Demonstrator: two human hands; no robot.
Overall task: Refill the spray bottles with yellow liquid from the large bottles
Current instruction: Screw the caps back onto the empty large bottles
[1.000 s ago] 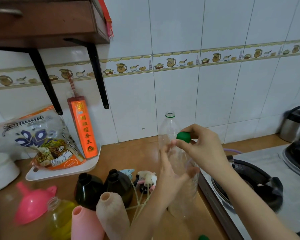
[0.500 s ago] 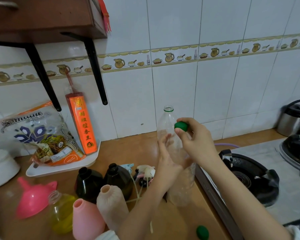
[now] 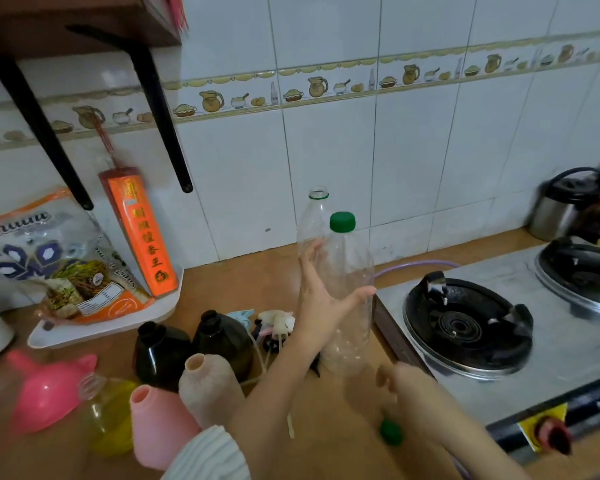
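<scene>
Moved: green cap (image 3: 342,221) now on front bottle (image 3: 347,299); right hand (image 3: 400,379) dropped away.
Left hand (image 3: 321,299): released, fingers straight against front bottle.
Right hand: fingers loosely curled, holding nothing.
Clear bottles: two.
Caps: two, one loose (image 3: 391,432) at the bench's near edge.

White tiled wall (image 3: 326,168), wooden counter (image 3: 250,271)
</scene>
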